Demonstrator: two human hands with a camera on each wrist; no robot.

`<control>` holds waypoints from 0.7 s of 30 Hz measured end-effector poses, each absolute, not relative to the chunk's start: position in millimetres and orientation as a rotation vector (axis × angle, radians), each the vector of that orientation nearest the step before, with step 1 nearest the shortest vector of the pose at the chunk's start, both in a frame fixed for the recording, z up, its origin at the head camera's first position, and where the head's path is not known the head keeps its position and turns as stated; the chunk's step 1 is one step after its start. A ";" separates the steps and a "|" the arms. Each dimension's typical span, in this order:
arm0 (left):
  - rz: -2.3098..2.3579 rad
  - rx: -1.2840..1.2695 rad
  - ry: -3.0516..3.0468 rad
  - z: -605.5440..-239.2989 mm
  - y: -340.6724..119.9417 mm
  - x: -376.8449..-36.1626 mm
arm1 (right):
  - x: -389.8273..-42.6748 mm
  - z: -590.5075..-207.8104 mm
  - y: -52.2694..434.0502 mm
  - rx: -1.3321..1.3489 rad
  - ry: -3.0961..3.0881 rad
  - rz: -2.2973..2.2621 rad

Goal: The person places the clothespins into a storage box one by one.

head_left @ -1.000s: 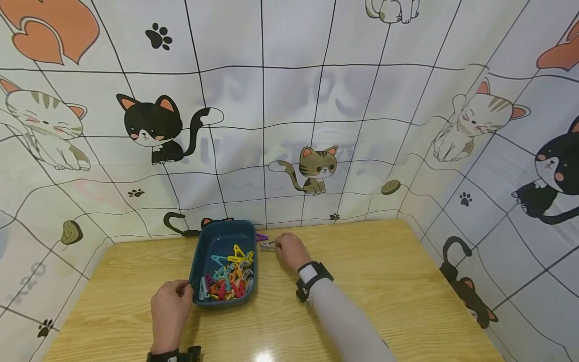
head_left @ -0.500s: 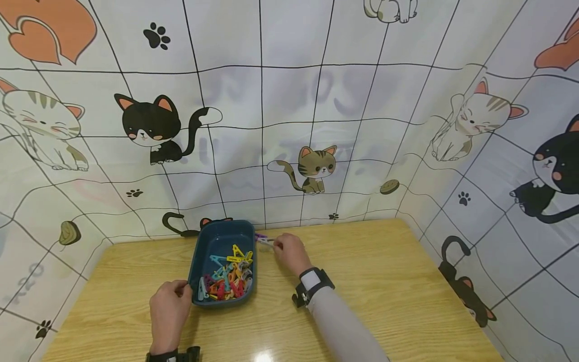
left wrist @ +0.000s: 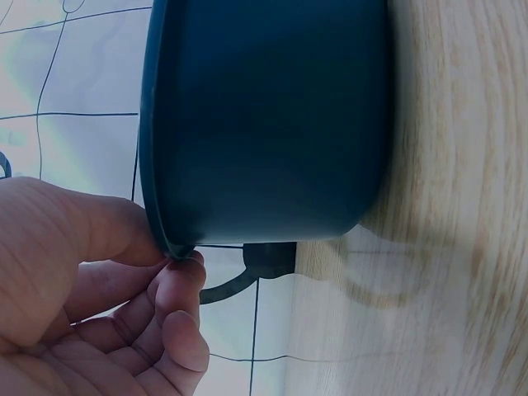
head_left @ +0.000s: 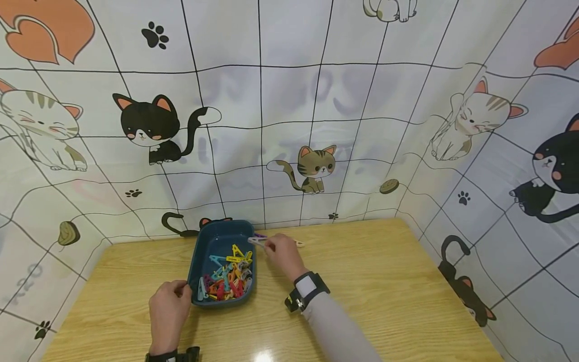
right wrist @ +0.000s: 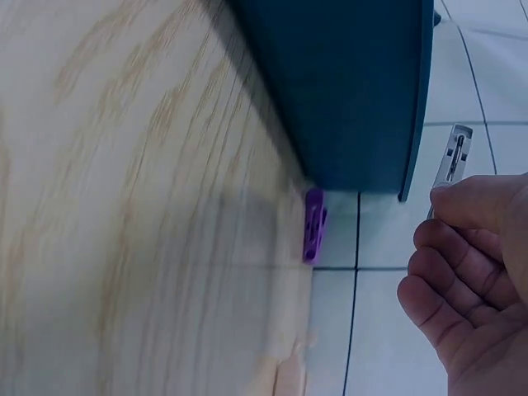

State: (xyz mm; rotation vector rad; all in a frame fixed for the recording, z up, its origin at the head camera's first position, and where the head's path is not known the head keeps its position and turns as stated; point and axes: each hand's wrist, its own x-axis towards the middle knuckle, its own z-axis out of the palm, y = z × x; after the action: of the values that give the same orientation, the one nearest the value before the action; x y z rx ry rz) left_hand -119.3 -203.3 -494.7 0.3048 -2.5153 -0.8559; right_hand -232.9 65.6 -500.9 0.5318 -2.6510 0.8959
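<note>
One grey clip [head_left: 257,241] lifted off bench [head_left: 384,281]; right hand [head_left: 281,254] fingers pinch it over tub [head_left: 195,264] rim. Left hand [head_left: 168,314] fingers grip tub's near-left corner.

A wooden table [head_left: 384,296] with pale grain fills the lower part of the head view, a bright glare spot near its front edge. Behind it and along both sides hangs a white cloth backdrop [head_left: 280,100] crossed by thin black lines and printed with cartoon cats — a black-and-white cat [head_left: 151,125] at the left, a small brown tabby [head_left: 314,168] near the middle, a pale striped cat [head_left: 475,120] at the right. Black paw prints [head_left: 154,36] dot the cloth. A small pale clip [head_left: 299,244] lies on the table near its back edge — details too small to tell.
</note>
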 end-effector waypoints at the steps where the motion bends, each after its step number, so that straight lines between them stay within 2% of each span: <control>1: -0.854 0.305 -2.516 -494.9 -203.4 -119.5 | -231.6 -499.3 63.4 0.537 -2.653 0.887; 21: -0.870 0.318 -2.505 -494.7 -202.2 -119.6 | -217.2 -482.0 19.2 0.787 -2.694 0.561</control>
State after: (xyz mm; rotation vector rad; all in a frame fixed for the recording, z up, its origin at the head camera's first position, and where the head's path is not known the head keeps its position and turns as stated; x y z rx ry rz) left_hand -119.6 -202.2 -494.7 0.3182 -2.5050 -0.8698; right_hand -217.2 19.2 -482.0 0.7874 -2.6942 0.5605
